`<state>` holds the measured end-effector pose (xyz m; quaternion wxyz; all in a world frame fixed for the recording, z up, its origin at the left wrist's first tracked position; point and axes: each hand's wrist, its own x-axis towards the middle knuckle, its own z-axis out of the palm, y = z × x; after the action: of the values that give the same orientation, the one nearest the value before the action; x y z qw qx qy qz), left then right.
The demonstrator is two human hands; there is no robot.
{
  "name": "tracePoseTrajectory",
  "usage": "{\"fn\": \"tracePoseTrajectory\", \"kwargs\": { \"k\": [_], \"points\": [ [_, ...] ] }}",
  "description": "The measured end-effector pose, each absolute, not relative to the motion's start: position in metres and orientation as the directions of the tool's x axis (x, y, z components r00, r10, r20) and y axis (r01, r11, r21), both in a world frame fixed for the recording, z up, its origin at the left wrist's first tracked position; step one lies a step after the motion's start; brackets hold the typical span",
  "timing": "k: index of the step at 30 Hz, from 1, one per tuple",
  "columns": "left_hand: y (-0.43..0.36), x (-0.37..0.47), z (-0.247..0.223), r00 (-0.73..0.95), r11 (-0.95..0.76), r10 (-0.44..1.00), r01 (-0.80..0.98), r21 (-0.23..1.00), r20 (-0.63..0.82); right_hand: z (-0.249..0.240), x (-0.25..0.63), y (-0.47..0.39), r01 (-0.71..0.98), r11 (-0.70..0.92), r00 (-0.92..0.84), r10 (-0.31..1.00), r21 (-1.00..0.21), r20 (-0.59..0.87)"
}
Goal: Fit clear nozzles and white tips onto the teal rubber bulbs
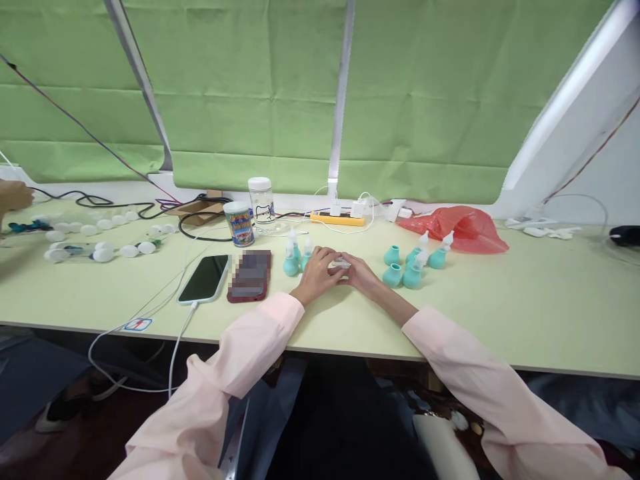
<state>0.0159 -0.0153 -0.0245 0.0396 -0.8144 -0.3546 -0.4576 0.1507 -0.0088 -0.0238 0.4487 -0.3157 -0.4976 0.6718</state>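
Note:
My left hand (319,271) and my right hand (361,274) meet over the middle of the table. Between their closed fingers is a small clear, whitish plastic piece (341,263); its exact kind is partly hidden by the fingers. Just left of my left hand stand three teal squeeze bulbs (291,267) with clear nozzle tips. To the right of my right hand is a group of several similar bulbs. Some there are open at the neck, such as the front teal bulb (392,275), while others carry a clear pointed tip (449,239).
A phone with a cable (204,280) and a dark red phone (250,277) lie at left. Behind them stand a printed tub (239,225) and a clear jar (262,203). A yellow power strip (338,219) and red plastic bag (463,229) lie at the back. Another person's hand (15,195) shows far left.

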Motion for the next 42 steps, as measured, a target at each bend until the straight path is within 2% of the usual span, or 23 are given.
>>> {"fn": "tracePoseTrajectory", "kwargs": {
  "k": [7,15,21,31,37,42],
  "points": [
    [-0.0109,0.0153,-0.0270,0.262,-0.739,0.607,0.531,0.413,0.750,-0.0225,0.1520,-0.0090,-0.289,-0.097,-0.459,0.887,-0.952,0.049],
    [-0.0099,0.0151,-0.0261,0.202,-0.698,0.686,0.453,0.554,0.699,-0.0192,0.1524,-0.0114,-0.244,-0.003,-0.349,0.933,-0.970,0.085],
    [-0.0100,0.0151,-0.0275,0.215,-0.688,0.700,0.457,0.563,0.681,-0.0184,0.1543,-0.0109,-0.156,0.067,-0.295,0.949,-0.985,0.112],
    [-0.0111,0.0150,-0.0277,0.253,-0.739,0.625,0.497,0.455,0.738,-0.0172,0.1542,-0.0126,-0.143,0.097,-0.286,0.949,-0.985,0.135],
    [-0.0130,0.0161,-0.0273,0.215,-0.700,0.676,0.484,0.524,0.705,-0.0170,0.1536,-0.0129,-0.147,0.095,-0.276,0.952,-0.984,0.133],
    [-0.0123,0.0147,-0.0278,0.227,-0.707,0.675,0.473,0.526,0.702,-0.0179,0.1536,-0.0128,-0.140,0.107,-0.277,0.950,-0.984,0.142]
  ]
}}
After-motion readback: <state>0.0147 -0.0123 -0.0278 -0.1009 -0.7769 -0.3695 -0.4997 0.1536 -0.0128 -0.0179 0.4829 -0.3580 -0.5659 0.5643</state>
